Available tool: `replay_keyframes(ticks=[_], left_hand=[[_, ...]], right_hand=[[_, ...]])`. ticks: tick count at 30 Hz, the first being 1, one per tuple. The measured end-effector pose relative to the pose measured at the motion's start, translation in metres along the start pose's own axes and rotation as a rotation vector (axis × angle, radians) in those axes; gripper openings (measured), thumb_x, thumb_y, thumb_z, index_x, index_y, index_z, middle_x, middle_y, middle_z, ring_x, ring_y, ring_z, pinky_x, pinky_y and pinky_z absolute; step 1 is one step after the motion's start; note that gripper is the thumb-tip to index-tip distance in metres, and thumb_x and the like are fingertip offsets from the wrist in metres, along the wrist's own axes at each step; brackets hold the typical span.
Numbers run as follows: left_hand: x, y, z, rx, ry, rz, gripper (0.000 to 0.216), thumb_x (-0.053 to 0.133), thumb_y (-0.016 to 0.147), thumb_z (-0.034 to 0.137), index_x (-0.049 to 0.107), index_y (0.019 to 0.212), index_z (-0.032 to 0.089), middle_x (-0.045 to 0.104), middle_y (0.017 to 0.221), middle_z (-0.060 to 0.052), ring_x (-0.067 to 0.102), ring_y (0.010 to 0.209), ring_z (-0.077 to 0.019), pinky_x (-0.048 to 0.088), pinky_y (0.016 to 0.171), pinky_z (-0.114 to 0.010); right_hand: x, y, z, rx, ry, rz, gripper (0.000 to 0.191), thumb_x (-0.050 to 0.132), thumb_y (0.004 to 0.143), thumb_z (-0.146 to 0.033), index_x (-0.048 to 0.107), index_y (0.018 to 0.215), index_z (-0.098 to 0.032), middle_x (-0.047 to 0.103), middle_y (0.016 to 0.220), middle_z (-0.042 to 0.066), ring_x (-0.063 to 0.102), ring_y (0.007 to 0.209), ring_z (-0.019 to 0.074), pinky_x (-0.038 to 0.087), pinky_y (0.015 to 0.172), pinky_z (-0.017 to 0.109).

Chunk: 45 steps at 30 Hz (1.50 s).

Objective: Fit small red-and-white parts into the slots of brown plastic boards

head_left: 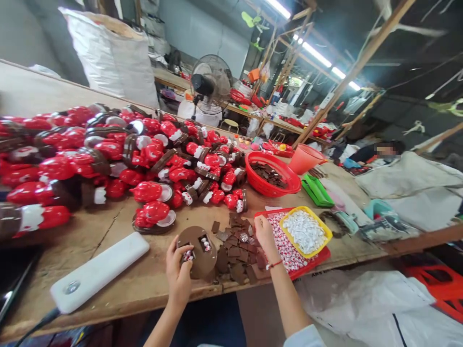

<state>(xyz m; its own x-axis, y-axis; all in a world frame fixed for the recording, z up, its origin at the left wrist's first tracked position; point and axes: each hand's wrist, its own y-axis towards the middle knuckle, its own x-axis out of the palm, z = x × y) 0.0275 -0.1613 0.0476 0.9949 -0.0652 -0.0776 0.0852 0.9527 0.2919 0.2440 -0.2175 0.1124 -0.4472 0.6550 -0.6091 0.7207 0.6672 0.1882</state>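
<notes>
Workbench [119, 226], left hand [179, 275] holding disc [203, 251], right hand [265, 236] at tiles [235, 254]

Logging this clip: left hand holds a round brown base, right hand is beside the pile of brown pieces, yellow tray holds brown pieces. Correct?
One slip: in the head view the yellow tray holds white pieces, not brown. The left hand does hold the round brown base, and the right hand is beside the pile of brown pieces.
</notes>
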Motion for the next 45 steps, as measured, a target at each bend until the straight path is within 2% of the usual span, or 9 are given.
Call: replay_keyframes(ticks=[3, 6, 9, 14, 22, 30, 36, 40, 45], left_hand=[[-0.003, 0.007, -0.003, -0.04, 0.027, -0.019, 0.018, 0.041, 0.067, 0.018, 0.056, 0.078, 0.019, 0.043, 0.12, -0.006, 0.033, 0.119, -0.0257, 0.02, 0.101, -0.045], [-0.004, 0.011, -0.004, -0.039, 0.055, -0.065, 0.02, 0.041, 0.067, 0.02, 0.056, 0.079, 0.018, 0.042, 0.12, -0.009, 0.032, 0.119, -0.0269, 0.02, 0.1, -0.046], [-0.003, 0.013, -0.003, -0.024, 0.077, -0.098, 0.02, 0.04, 0.066, 0.02, 0.056, 0.079, 0.019, 0.041, 0.12, -0.009, 0.032, 0.119, -0.027, 0.021, 0.1, -0.047], [-0.006, 0.011, -0.001, -0.026, 0.101, -0.105, 0.02, 0.04, 0.065, 0.021, 0.055, 0.078, 0.019, 0.041, 0.119, -0.01, 0.032, 0.119, -0.028, 0.022, 0.099, -0.048], [-0.008, 0.009, 0.003, -0.029, 0.099, -0.119, 0.021, 0.039, 0.064, 0.02, 0.055, 0.077, 0.019, 0.041, 0.118, -0.009, 0.033, 0.118, -0.0271, 0.023, 0.098, -0.047], [-0.009, 0.004, 0.009, -0.045, 0.077, -0.104, 0.021, 0.039, 0.063, 0.016, 0.055, 0.076, 0.02, 0.041, 0.119, -0.008, 0.033, 0.118, -0.0256, 0.023, 0.098, -0.046], [-0.011, -0.005, 0.01, -0.059, 0.051, -0.164, 0.026, 0.037, 0.06, 0.012, 0.054, 0.078, 0.019, 0.038, 0.121, -0.008, 0.032, 0.118, -0.0241, 0.026, 0.097, -0.044], [-0.01, -0.01, 0.012, -0.061, 0.04, -0.173, 0.028, 0.036, 0.059, 0.01, 0.054, 0.078, 0.019, 0.037, 0.123, -0.008, 0.03, 0.12, -0.0243, 0.025, 0.097, -0.045], [-0.005, -0.015, 0.018, -0.053, 0.035, -0.136, 0.027, 0.036, 0.059, 0.009, 0.053, 0.078, 0.019, 0.035, 0.124, -0.009, 0.03, 0.12, -0.0234, 0.024, 0.097, -0.045]], right_hand=[[-0.029, 0.012, 0.034, -0.019, -0.176, -0.045, 0.017, 0.046, 0.068, -0.021, 0.04, 0.052, -0.017, 0.043, 0.051, -0.003, 0.041, 0.052, 0.009, 0.032, 0.057, 0.021], [-0.049, 0.019, 0.052, -0.046, -0.336, -0.111, 0.002, 0.053, 0.064, -0.017, 0.054, 0.064, -0.016, 0.057, 0.071, 0.002, 0.051, 0.072, 0.0123, 0.035, 0.069, 0.02], [-0.069, 0.032, 0.064, -0.001, -0.501, -0.068, 0.018, 0.044, 0.073, -0.016, 0.058, 0.085, -0.013, 0.058, 0.091, 0.009, 0.051, 0.087, 0.0154, 0.034, 0.077, 0.022], [-0.095, 0.051, 0.088, 0.123, -0.734, -0.052, 0.025, 0.045, 0.074, -0.016, 0.056, 0.094, -0.007, 0.057, 0.093, 0.015, 0.053, 0.088, 0.0206, 0.035, 0.073, 0.025], [-0.097, 0.051, 0.099, 0.117, -0.888, -0.155, 0.025, 0.041, 0.078, -0.022, 0.058, 0.094, -0.012, 0.059, 0.095, 0.011, 0.054, 0.09, 0.0185, 0.035, 0.07, 0.023], [-0.095, 0.056, 0.097, 0.276, -0.97, -0.169, 0.026, 0.045, 0.074, -0.022, 0.062, 0.086, -0.007, 0.062, 0.086, 0.018, 0.059, 0.079, 0.0227, 0.036, 0.059, 0.025], [-0.111, 0.053, 0.088, 0.255, -0.929, -0.184, 0.024, 0.043, 0.071, -0.026, 0.06, 0.062, -0.012, 0.062, 0.067, 0.013, 0.058, 0.062, 0.0207, 0.034, 0.051, 0.024], [-0.087, 0.022, 0.04, 0.051, -0.424, 0.017, 0.025, 0.041, 0.066, -0.033, 0.057, 0.06, -0.015, 0.061, 0.064, 0.008, 0.054, 0.059, 0.0175, 0.037, 0.054, 0.024], [-0.001, -0.038, -0.036, -0.159, 0.01, -0.405, 0.028, 0.043, 0.067, -0.037, 0.054, 0.057, -0.014, 0.052, 0.053, 0.001, 0.045, 0.05, 0.0102, 0.034, 0.049, 0.019]])
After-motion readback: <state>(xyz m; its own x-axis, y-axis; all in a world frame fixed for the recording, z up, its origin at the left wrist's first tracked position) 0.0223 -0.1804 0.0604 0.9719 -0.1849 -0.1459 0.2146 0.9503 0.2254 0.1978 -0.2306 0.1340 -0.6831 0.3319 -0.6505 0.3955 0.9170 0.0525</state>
